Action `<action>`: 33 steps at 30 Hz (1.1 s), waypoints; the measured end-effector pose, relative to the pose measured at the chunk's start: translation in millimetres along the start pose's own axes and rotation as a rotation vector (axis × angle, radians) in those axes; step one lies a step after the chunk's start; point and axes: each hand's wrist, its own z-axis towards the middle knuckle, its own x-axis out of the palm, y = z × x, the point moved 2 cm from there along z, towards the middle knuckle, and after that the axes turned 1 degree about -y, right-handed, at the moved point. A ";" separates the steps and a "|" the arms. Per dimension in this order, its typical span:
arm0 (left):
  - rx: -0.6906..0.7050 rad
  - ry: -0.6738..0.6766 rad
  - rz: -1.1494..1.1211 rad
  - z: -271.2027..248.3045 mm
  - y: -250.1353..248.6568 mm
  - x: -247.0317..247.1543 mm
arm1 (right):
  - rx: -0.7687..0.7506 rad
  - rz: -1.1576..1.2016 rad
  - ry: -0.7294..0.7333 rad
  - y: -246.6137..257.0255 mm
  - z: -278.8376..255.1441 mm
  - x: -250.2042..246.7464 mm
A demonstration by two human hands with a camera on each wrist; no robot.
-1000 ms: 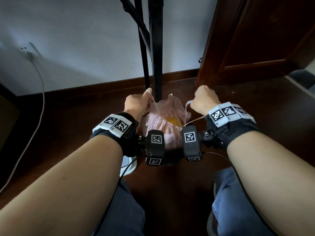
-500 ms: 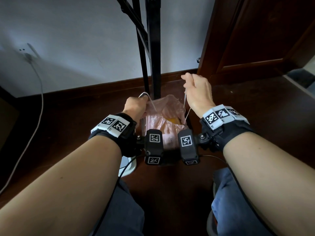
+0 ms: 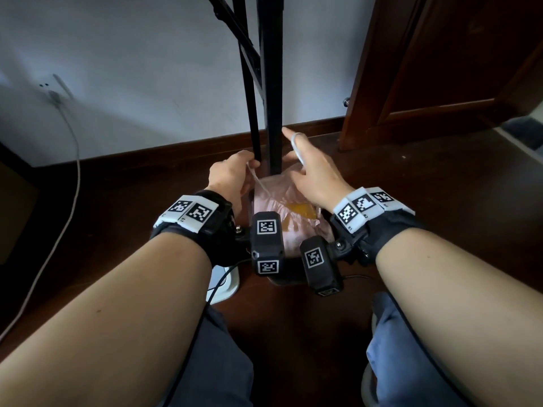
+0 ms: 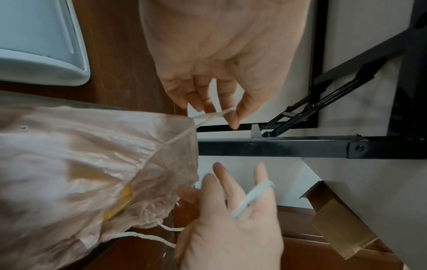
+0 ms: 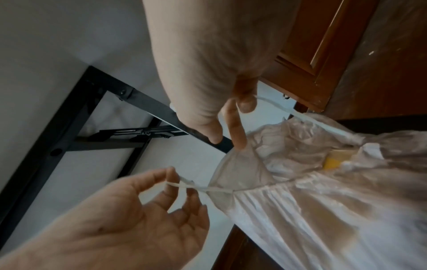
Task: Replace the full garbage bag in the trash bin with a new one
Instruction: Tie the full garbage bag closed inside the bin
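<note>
Currently, I see the garbage bag (image 3: 282,198), pale pink and translucent, sitting on the dark wooden floor (image 3: 440,201) between both hands, at the foot of a black metal frame (image 3: 273,83) that rises against the white wall (image 3: 147,69). A yellow item (image 3: 302,207) shows through the plastic near the gathered mouth.

Left hand (image 3: 232,177): the fingers (image 4: 235,113) are curled and pinch one white drawstring loop (image 4: 215,116) where it leaves the bag's hem. The loop runs taut from the hem to the fingertips.

Right hand (image 3: 314,171): the fingers (image 4: 261,175) are extended and spread, not clenched. The other drawstring loop (image 3: 296,148) is hooked round one extended finger and trails back across the hand to the bag's mouth. The fingertips reach toward the frame's upright.

The bag's mouth is partly puckered along the drawstring channel.

A white rounded plastic object (image 3: 223,284) lies on the floor near the left wrist; I cannot tell what it is. A white cable (image 3: 70,183) hangs from a wall socket on the left. A brown wooden door (image 3: 440,69) stands to the right.
</note>
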 end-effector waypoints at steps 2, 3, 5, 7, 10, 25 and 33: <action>0.002 0.041 0.000 -2.3 -0.8 -1.3 | 0.000 0.036 0.088 2.8 1.2 9.7; 0.004 0.064 0.006 -3.6 -0.2 -2.2 | -0.002 0.045 0.122 3.9 2.4 15.5; 0.003 0.097 0.031 -5.8 0.6 -3.8 | 0.004 -0.001 0.151 5.4 4.6 22.9; -0.001 0.105 0.041 -5.4 1.3 -7.7 | 0.039 -0.083 0.163 5.0 7.1 26.9; -0.018 0.105 0.083 -3.1 1.7 -15.3 | 0.097 -0.182 0.130 1.1 9.3 27.0; -0.093 0.235 0.234 -7.1 2.2 -15.9 | 0.327 -0.379 0.067 -22.7 1.4 8.8; -0.085 0.293 0.324 -8.1 5.3 -13.0 | 0.399 -0.362 0.084 -33.7 0.8 3.9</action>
